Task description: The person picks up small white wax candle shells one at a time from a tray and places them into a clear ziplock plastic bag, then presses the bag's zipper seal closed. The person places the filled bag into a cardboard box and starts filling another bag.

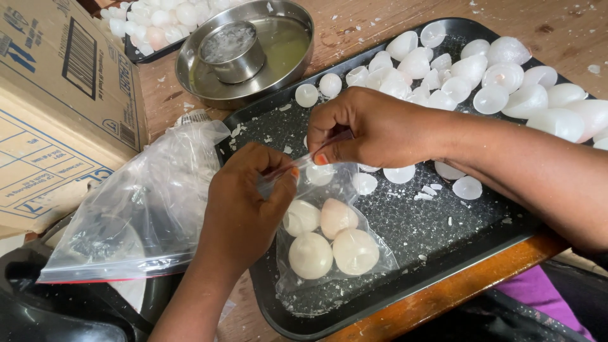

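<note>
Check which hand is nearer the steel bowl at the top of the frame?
Right. The right hand pinches the small clear bag's top over the black tray, just below and right of the steel bowl. The left hand grips the same bag top lower down, farther away.

The bare middle of the black tray [405, 221] offers open passage, dotted only with shell flakes. A heap of peeled eggs [481, 82] blocks its far right corner. The steel bowl [253, 57] closes off the far edge, the cardboard box [57, 107] walls the left side, and a pile of clear bags [133, 215] crowds the tray's left rim.
</note>
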